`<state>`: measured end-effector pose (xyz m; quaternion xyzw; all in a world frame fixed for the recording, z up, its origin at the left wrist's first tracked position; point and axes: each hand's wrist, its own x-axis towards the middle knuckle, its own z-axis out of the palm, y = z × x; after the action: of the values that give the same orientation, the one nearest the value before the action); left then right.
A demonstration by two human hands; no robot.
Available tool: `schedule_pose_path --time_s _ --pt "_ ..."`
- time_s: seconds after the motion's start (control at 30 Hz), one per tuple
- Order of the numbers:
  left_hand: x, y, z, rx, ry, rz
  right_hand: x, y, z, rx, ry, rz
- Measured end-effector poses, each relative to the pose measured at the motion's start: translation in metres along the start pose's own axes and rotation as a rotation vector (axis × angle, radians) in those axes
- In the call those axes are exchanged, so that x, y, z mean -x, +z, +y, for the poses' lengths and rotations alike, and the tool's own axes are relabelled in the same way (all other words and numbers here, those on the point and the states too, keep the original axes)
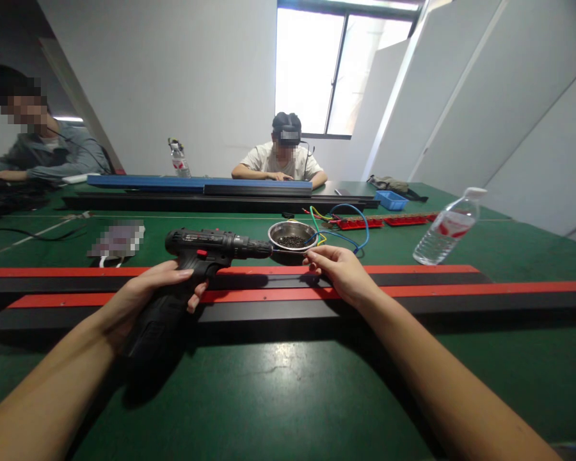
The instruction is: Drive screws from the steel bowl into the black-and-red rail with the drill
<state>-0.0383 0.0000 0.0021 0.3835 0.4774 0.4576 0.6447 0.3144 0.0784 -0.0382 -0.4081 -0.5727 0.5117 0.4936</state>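
Observation:
My left hand (158, 288) is wrapped round the handle of a black cordless drill (206, 246), which lies level and points right. A thin bit (288, 250) sticks out of its chuck. At the bit's far end my right hand (340, 272) has thumb and forefinger pinched together; what is between them is too small to make out. Just behind the bit stands a metal bowl (292, 232) with many small dark screws in it. Below both hands lie two long black bars with red tops, one nearer (278, 310) and one farther (413, 271).
A water bottle (448, 227) stands tilted in view at the right. Coloured wires (360, 218) and red strips (365, 223) lie behind the bowl. Farther back are blue and black bars (196, 186), a blue tray (391, 200) and a seated person (283, 157). Another person (52, 141) sits far left.

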Motion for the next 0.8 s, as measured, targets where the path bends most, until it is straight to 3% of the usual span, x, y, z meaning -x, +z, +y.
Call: schedule_pose_path --time_s 0.8 --pt "0.0004 -0.0005 0.0009 0.010 -0.008 -0.018 0.0004 0.0000 0.0003 -0.013 -0.003 0.000"
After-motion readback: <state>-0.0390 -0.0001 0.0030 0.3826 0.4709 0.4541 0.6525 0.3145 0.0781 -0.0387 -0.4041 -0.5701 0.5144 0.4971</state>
